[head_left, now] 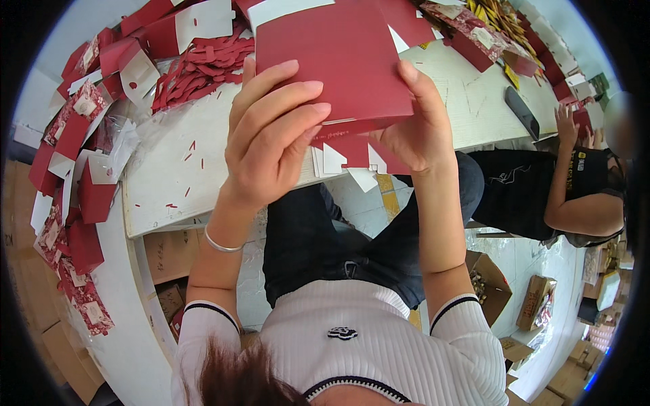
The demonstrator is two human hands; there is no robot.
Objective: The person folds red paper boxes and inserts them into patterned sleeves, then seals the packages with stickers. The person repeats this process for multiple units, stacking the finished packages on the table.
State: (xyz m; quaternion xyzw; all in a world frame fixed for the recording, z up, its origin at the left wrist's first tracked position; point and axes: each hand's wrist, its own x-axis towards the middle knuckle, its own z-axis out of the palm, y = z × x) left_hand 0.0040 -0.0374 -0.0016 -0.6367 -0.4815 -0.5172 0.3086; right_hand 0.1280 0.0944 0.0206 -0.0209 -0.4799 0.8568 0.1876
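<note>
Between my two hands, raised above the near edge of the table, is a red cardboard box (332, 61) with white inner flaps showing at its lower end. My left hand (267, 128) lies along the box's left side, its fingers stretched over the red face and the lower corner. On the opposite side, my right hand (423, 118) grips the box with the thumb up along its edge; the other fingers are mostly hidden behind it. Below the box hang cut red and white flaps (362, 166).
A heap of red strips (203, 71) lies on the white table (176, 162), ringed by folded red boxes (88, 183) on the left. A phone (521, 111) rests at the right edge. Another person (582, 183) sits to the right. Open cartons (487, 287) stand on the floor.
</note>
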